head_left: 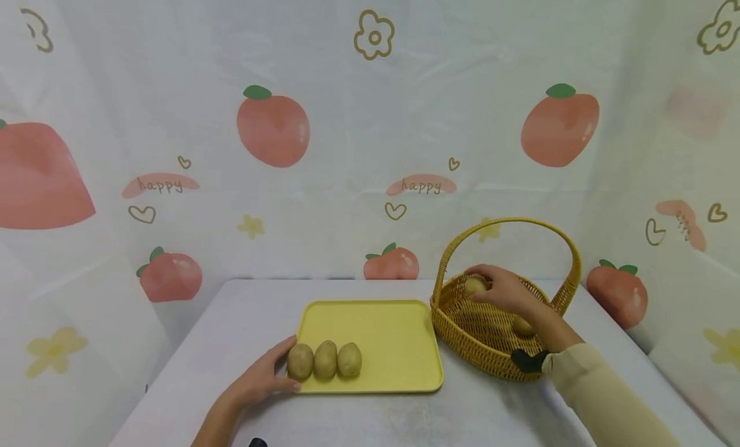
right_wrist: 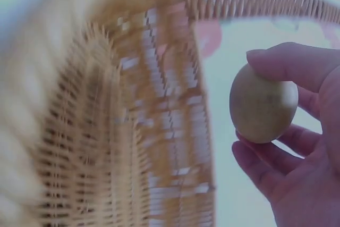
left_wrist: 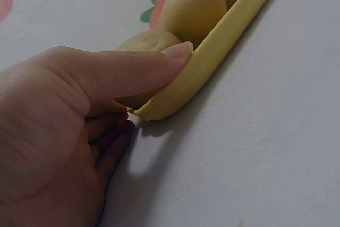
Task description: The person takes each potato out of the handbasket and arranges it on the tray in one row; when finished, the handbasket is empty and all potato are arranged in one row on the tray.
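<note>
My right hand grips a potato between thumb and fingers, inside the handle's arch over the wicker basket in the head view. Another potato lies in the basket, partly covered by my right forearm. My left hand holds the front left corner of the yellow tray. In the left wrist view its thumb lies on the rim, while the other fingers curl at the tray's outer side. Three potatoes stand in a row in the tray, right beside that hand.
The basket's tall arched handle rises around my right hand. Tray and basket stand close together on a white-covered table. Behind them hangs a white curtain printed with fruit and flowers. A small black object shows at the bottom edge.
</note>
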`<state>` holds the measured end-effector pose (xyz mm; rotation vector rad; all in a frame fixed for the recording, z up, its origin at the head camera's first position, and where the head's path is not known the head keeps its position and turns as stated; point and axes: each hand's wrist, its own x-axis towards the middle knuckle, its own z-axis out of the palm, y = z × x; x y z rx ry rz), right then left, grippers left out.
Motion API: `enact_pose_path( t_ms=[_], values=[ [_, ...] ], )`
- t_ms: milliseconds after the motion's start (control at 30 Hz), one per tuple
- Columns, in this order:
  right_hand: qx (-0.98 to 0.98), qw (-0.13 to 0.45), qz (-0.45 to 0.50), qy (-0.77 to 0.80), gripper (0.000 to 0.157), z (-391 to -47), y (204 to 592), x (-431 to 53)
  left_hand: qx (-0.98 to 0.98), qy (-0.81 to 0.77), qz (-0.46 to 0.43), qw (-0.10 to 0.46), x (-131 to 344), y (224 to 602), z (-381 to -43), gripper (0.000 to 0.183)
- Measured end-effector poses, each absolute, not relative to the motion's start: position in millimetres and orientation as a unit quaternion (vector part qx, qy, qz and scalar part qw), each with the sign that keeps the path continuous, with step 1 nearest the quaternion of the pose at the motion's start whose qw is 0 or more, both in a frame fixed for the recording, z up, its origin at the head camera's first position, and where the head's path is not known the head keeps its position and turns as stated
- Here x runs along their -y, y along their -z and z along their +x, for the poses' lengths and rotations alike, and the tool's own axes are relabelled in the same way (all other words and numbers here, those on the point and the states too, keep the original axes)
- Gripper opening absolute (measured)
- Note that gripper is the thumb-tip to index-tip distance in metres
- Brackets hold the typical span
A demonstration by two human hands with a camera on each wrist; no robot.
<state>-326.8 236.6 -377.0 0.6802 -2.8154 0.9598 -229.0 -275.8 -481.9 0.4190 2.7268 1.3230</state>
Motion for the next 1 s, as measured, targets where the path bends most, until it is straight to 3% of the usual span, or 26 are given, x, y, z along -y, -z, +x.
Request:
enact_pose_path(
  t_ms=[367,733,1000],
  values=[
    [0.889,0.083,0.284,-0.350,0.049,-291,374,-204,-0.889,-0.436,0.137,0.039,275,481,-228,0.103],
    [0.852,0.105,0.338,-0.386,0.048,-268,398,-161,-0.895,-0.422,0.139,0.034,275,479,-226,0.103],
    [0.843,0.065,0.369,-0.386,0.050,-265,427,-120,-0.895,-0.424,0.133,0.035,274,480,-226,0.103]
  ],
)
